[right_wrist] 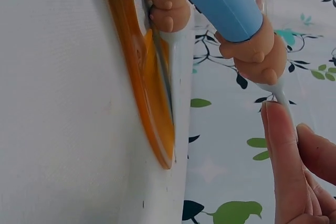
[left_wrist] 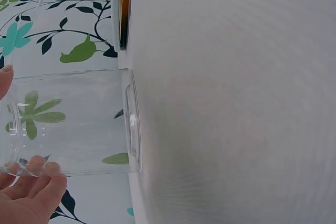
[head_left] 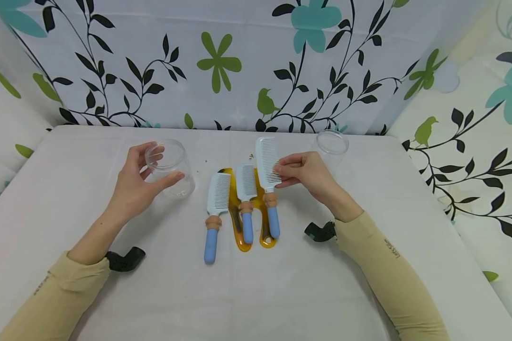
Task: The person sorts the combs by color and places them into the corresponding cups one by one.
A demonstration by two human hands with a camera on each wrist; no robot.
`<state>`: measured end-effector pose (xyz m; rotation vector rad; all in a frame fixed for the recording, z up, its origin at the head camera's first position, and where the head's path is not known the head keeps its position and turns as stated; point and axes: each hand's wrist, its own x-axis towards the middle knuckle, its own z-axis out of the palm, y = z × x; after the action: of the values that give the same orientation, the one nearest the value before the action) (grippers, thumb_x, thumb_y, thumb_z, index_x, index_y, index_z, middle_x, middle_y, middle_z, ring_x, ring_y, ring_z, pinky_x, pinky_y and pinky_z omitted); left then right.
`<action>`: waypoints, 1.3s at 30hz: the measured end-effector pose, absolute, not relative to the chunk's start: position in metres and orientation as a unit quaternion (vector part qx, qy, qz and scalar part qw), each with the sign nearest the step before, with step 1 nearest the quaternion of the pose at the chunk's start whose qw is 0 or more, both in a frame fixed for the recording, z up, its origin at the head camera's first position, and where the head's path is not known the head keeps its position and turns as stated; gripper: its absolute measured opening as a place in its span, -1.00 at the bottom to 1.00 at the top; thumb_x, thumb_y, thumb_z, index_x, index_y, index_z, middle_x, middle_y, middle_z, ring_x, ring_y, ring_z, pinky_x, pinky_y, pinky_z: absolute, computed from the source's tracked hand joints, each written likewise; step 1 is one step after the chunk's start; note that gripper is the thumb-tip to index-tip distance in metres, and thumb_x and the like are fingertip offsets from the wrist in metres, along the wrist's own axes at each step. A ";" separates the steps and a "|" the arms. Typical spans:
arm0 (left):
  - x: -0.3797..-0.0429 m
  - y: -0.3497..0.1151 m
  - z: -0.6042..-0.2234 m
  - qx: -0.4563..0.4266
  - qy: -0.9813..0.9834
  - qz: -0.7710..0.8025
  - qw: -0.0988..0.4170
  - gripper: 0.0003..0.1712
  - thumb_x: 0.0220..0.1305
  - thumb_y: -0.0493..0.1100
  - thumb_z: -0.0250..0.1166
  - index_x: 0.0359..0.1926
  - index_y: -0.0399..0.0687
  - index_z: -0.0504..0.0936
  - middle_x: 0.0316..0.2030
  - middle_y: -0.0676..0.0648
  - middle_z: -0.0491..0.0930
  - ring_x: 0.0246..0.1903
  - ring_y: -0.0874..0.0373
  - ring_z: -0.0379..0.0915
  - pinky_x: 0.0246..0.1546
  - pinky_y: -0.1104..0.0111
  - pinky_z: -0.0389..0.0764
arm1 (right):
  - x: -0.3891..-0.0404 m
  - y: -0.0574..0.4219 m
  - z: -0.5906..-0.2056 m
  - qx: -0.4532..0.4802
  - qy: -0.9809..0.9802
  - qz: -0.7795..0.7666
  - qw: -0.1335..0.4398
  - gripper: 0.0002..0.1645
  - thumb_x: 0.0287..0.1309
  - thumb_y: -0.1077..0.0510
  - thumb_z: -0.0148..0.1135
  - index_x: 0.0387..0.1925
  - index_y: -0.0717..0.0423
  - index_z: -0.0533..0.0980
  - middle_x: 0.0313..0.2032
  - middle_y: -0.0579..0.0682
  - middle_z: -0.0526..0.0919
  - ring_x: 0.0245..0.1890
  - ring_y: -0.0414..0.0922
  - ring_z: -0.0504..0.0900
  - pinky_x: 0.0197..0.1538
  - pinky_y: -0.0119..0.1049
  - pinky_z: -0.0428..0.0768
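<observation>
My left hand holds a clear jar at its upper part, thumb on one side and fingers on the other. In the left wrist view the jar is see-through, with the curtain pattern showing behind it. My right hand pinches a comb by its pale toothed part, its blue handle tilted up toward the wrist camera. A second comb overlaps an amber translucent piece with rounded ends. To the left lies a third comb, with the same brown figure at its neck.
A clear round lid-like piece is at the back right of the white table. A patterned curtain stands behind the table's far edge. Small dark crumbs dot the tabletop behind the combs.
</observation>
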<state>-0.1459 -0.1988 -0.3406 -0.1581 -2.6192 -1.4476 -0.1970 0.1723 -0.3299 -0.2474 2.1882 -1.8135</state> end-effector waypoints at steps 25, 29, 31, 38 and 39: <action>-0.145 -0.197 -0.339 -0.045 -0.872 -0.484 0.065 0.05 0.20 0.02 0.47 0.49 -0.14 0.01 0.42 -0.12 0.29 0.40 -0.04 0.20 0.47 -0.01 0.23 | -0.198 0.140 -0.301 -0.090 0.719 -0.684 0.087 -0.71 0.25 0.27 0.33 -0.06 0.41 0.59 -0.27 0.11 0.75 -0.35 -0.06 0.78 -0.20 -0.20 0.78; -0.146 -0.198 -0.340 -0.044 -0.872 -0.484 0.065 0.05 0.20 0.02 0.47 0.49 -0.13 0.01 0.42 -0.12 0.30 0.40 -0.03 0.20 0.47 0.00 0.24 | -0.197 0.134 -0.299 -0.093 0.713 -0.691 0.079 -0.71 0.26 0.28 0.31 -0.05 0.41 0.60 -0.25 0.12 0.75 -0.35 -0.06 0.78 -0.20 -0.20 0.78; -0.146 -0.198 -0.340 -0.047 -0.871 -0.484 0.067 0.05 0.20 0.01 0.47 0.49 -0.13 0.01 0.43 -0.12 0.29 0.41 -0.04 0.19 0.47 -0.02 0.23 | -0.197 0.132 -0.298 -0.094 0.709 -0.694 0.077 -0.71 0.26 0.28 0.31 -0.05 0.41 0.60 -0.25 0.12 0.75 -0.35 -0.06 0.78 -0.20 -0.20 0.78; -0.145 -0.199 -0.339 -0.051 -0.872 -0.482 0.067 0.07 0.21 -0.02 0.46 0.51 -0.12 -0.03 0.44 -0.14 0.27 0.42 -0.08 0.18 0.46 -0.05 0.22 | -0.198 0.127 -0.297 -0.097 0.695 -0.709 0.075 -0.70 0.26 0.30 0.30 -0.04 0.45 0.58 -0.27 0.10 0.74 -0.38 -0.09 0.78 -0.20 -0.21 0.78; -0.145 -0.199 -0.339 -0.050 -0.872 -0.482 0.068 0.07 0.21 -0.03 0.47 0.51 -0.12 -0.03 0.44 -0.14 0.27 0.42 -0.08 0.18 0.46 -0.04 0.22 | -0.198 0.126 -0.297 -0.097 0.695 -0.709 0.074 -0.69 0.26 0.30 0.30 -0.03 0.45 0.58 -0.27 0.09 0.74 -0.38 -0.10 0.78 -0.20 -0.21 0.77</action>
<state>-0.1452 -0.1988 -0.3390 -0.1509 -2.6280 -1.4526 -0.1976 0.1259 -0.2967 -0.2919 2.0852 -2.1270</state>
